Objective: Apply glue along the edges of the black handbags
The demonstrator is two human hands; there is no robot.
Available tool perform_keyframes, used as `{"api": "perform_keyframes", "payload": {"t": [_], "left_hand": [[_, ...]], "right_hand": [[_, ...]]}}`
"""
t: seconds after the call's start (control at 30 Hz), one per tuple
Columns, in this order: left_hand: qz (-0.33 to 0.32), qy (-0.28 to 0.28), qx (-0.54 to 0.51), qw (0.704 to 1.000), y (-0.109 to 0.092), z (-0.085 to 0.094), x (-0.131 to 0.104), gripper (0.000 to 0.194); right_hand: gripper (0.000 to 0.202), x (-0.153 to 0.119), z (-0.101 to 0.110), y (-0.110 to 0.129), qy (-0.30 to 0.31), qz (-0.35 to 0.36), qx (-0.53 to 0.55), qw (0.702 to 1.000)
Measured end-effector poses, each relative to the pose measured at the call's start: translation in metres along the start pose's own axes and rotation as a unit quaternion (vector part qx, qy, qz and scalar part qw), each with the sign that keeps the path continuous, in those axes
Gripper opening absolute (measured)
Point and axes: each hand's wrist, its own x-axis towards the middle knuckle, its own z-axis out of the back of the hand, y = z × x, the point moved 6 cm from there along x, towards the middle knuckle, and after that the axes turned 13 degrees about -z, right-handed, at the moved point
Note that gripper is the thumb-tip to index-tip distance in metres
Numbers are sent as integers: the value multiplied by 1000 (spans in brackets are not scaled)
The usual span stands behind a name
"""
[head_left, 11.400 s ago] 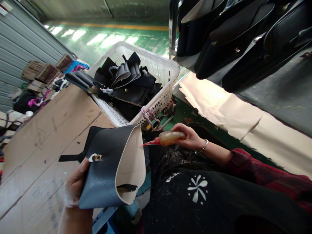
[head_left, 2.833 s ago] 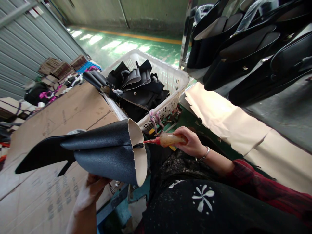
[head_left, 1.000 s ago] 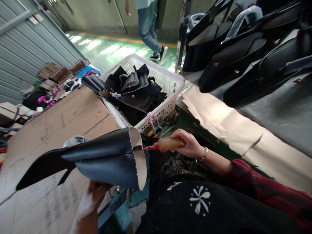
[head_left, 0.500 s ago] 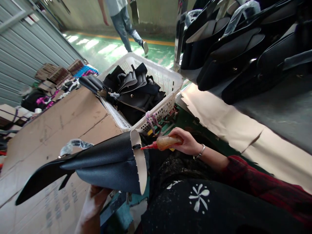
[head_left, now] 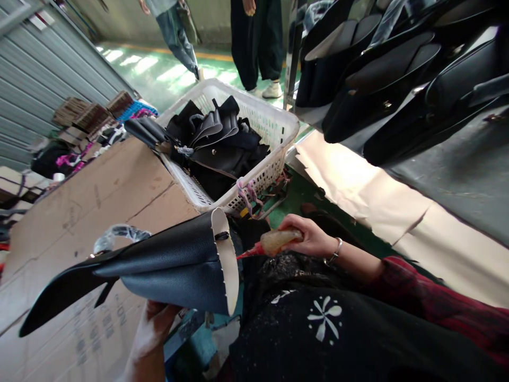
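Note:
A black leather bag piece (head_left: 170, 270) lies across my left hand (head_left: 159, 318), its pale-edged end turned toward my right side. The bag covers most of my left fingers, which are curled under it from below. Clear plastic wraps a handle (head_left: 119, 236) on its upper side. In my right hand (head_left: 308, 236) is a squeeze bottle (head_left: 278, 242) with a yellowish body and a red pointed nozzle. The nozzle tip is close to the bag's pale edge; whether it touches I cannot tell. A small dark strip sits at that edge, above the tip.
A white plastic basket (head_left: 278, 143) full of black bag pieces stands ahead. Cardboard (head_left: 119, 185) covers the surface at left. Several black bags (head_left: 377, 90) fill the right side above brown paper (head_left: 366, 196). Two people (head_left: 258, 42) are beyond the basket.
The squeeze bottle has moved slightly down and right, its nozzle leaving the dark strip at the bag's edge. A second person has come into view at the back; the first has moved left.

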Motion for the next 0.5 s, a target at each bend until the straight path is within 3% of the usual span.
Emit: {"api": "perform_keyframes", "payload": {"t": [0.1, 0.2, 0.5], "left_hand": [[-5, 0, 2, 1000, 1, 0, 0, 28], [-11, -17, -1, 1000, 3, 1, -1, 30], [-45, 12, 13, 999, 24, 24, -2, 23]], "right_hand": [[29, 1, 7, 0, -59, 8, -7, 998], [32, 4, 8, -2, -81, -2, 41, 996], [41, 10, -11, -23, -27, -89, 154, 984]]}}
